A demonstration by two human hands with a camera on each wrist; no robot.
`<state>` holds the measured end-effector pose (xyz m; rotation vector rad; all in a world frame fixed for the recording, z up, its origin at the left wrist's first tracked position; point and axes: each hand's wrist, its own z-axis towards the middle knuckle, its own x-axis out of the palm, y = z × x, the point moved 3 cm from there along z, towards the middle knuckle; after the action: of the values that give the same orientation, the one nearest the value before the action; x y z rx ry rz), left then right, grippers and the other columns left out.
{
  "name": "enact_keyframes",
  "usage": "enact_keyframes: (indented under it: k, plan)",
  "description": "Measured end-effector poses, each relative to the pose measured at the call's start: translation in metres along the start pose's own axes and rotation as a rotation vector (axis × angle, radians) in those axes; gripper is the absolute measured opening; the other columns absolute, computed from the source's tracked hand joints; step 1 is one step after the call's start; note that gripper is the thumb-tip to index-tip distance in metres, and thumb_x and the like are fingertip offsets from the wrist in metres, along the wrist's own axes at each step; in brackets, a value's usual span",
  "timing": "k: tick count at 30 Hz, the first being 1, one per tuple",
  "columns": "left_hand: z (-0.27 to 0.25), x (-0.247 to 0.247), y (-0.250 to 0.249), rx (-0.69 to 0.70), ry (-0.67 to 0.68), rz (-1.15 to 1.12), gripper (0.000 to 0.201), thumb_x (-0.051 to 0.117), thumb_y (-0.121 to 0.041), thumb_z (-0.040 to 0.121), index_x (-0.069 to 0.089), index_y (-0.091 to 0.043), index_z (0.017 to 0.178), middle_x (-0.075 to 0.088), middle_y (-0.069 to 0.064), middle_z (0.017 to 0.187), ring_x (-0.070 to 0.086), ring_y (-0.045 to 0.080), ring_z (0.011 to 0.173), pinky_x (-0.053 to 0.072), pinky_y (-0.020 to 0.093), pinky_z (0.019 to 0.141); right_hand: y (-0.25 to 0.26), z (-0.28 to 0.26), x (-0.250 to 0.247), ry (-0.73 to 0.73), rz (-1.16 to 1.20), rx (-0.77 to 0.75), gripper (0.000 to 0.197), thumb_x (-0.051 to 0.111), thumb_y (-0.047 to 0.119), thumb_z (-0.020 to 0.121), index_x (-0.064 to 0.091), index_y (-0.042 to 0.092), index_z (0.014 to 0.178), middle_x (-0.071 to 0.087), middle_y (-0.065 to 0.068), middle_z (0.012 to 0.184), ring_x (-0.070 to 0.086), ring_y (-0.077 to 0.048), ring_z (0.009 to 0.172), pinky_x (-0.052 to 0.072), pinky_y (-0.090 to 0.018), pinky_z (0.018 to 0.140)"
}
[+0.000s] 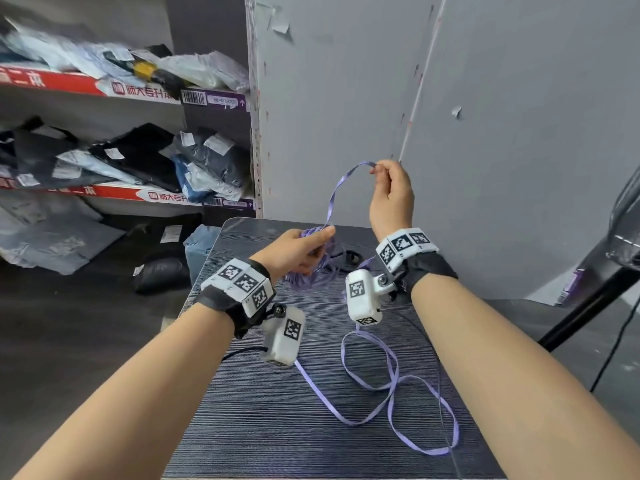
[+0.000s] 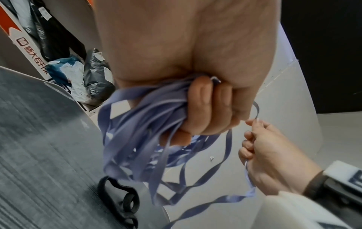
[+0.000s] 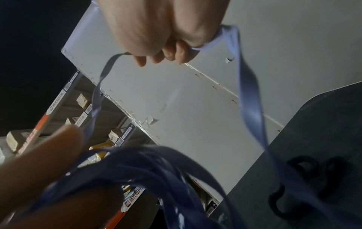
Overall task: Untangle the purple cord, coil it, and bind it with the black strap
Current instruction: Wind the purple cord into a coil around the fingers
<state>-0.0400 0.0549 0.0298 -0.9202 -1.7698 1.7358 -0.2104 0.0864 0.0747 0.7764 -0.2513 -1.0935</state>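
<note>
The purple cord [image 1: 388,382] is a flat ribbon; a long slack part loops over the near half of the table. My left hand [image 1: 298,249] grips a bunched tangle of the cord [image 2: 137,124] just above the tabletop, fingers curled round it. My right hand [image 1: 389,188] is raised higher and to the right, pinching one strand [image 1: 337,188] that arcs down to the bundle; another length [image 3: 248,86] hangs from the same hand toward the table. The black strap [image 1: 351,258] lies curled on the table beyond the bundle, seen also as the black strap [image 2: 125,201] in the left wrist view.
The small dark striped table [image 1: 263,410] stands against grey panels [image 1: 346,98]. Shelves [image 1: 131,88] with bagged clothing fill the left side, and more bags [image 1: 159,268] lie on the floor beside the table. A black stand leg [image 1: 585,306] slants at the right.
</note>
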Motion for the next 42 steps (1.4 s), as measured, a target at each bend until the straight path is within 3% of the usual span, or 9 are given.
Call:
enact_keyframes:
  k: [11,18,20,23,25,28,33,36,42]
  plan:
    - [-0.008,-0.012,-0.030,0.095,0.034,-0.092,0.048,0.031,-0.033,0.098,0.041,-0.010,0.058,0.024,-0.009,0.037,0.016,0.010,0.036,0.015,0.031,0.054,-0.013,0.002,0.000,0.253,-0.178,0.067,0.023,0.044,0.014,0.097,0.066,0.009,0.097,0.056,-0.010,0.089,0.052,-0.030,0.089,0.040,-0.031,0.077]
    - [-0.013,-0.017,-0.042,0.187,-0.083,-0.220,0.050,0.032,-0.038,0.100,0.042,-0.010,0.060,0.028,-0.008,0.039,0.020,0.006,0.034,0.013,0.025,0.049,-0.002,-0.055,0.025,0.709,-0.560,-0.076,0.032,0.039,-0.005,0.091,0.064,0.012,0.103,0.052,-0.010,0.086,0.052,-0.033,0.094,0.041,-0.035,0.076]
    - [-0.016,-0.019,-0.039,0.218,-0.126,-0.289,0.050,0.033,-0.040,0.100,0.045,-0.012,0.061,0.027,-0.005,0.045,0.020,0.006,0.036,0.014,0.018,0.041,0.007,-0.074,0.036,0.877,-0.644,-0.097,0.030,0.042,-0.005,0.090,0.062,0.008,0.108,0.059,-0.015,0.099,0.056,-0.034,0.101,0.046,-0.035,0.085]
    - [-0.021,-0.019,-0.034,0.256,-0.184,-0.309,0.049,0.030,-0.042,0.100,0.044,-0.014,0.063,0.025,-0.007,0.047,0.019,0.007,0.040,0.013,0.021,0.045,0.017,-0.097,0.042,1.112,-0.682,-0.002,0.023,0.039,-0.006,0.091,0.052,0.012,0.086,0.051,-0.014,0.098,0.051,-0.029,0.089,0.041,-0.030,0.080]
    - [-0.027,-0.018,-0.031,0.293,-0.240,-0.304,0.045,0.031,-0.041,0.100,0.040,-0.017,0.063,0.027,-0.010,0.046,0.022,0.006,0.042,0.019,0.017,0.043,0.017,-0.108,0.041,1.191,-0.603,0.033,0.023,0.037,-0.006,0.093,0.044,0.013,0.105,0.049,-0.012,0.099,0.052,-0.026,0.084,0.046,-0.035,0.083]
    - [-0.040,-0.021,-0.026,0.371,-0.347,-0.163,0.042,0.038,-0.035,0.100,0.034,-0.020,0.061,0.031,-0.009,0.050,0.029,0.004,0.043,0.029,0.015,0.046,0.016,-0.129,0.037,1.325,-0.527,0.036,0.058,0.041,0.000,0.095,0.023,0.029,0.143,0.047,-0.005,0.137,0.059,-0.027,0.107,0.052,-0.040,0.079]
    - [-0.054,-0.029,-0.017,0.393,-0.517,0.033,0.031,0.047,-0.026,0.098,0.043,-0.010,0.072,0.038,0.006,0.057,0.034,0.007,0.041,0.033,0.021,0.045,0.024,-0.148,0.021,1.319,-0.611,0.069,0.031,0.039,0.012,0.096,0.052,0.017,0.124,0.064,-0.014,0.108,0.063,-0.031,0.096,0.048,-0.034,0.080]
    - [-0.066,-0.025,-0.006,0.359,-0.544,0.192,0.034,0.047,-0.028,0.097,0.040,-0.010,0.069,0.032,0.006,0.056,0.025,0.007,0.039,0.026,0.016,0.040,0.039,-0.157,0.011,1.297,-0.636,-0.096,0.026,0.036,0.017,0.099,0.053,0.011,0.118,0.065,-0.015,0.107,0.062,-0.032,0.092,0.048,-0.037,0.081]
    - [-0.078,-0.011,0.006,0.276,-0.465,0.467,0.047,0.052,-0.029,0.095,0.022,-0.020,0.059,0.019,-0.001,0.048,0.021,0.009,0.027,0.017,0.016,0.034,0.059,-0.166,-0.007,1.146,-0.591,-0.321,0.028,0.039,0.027,0.099,0.057,0.028,0.121,0.066,-0.008,0.101,0.064,-0.030,0.088,0.047,-0.034,0.070]
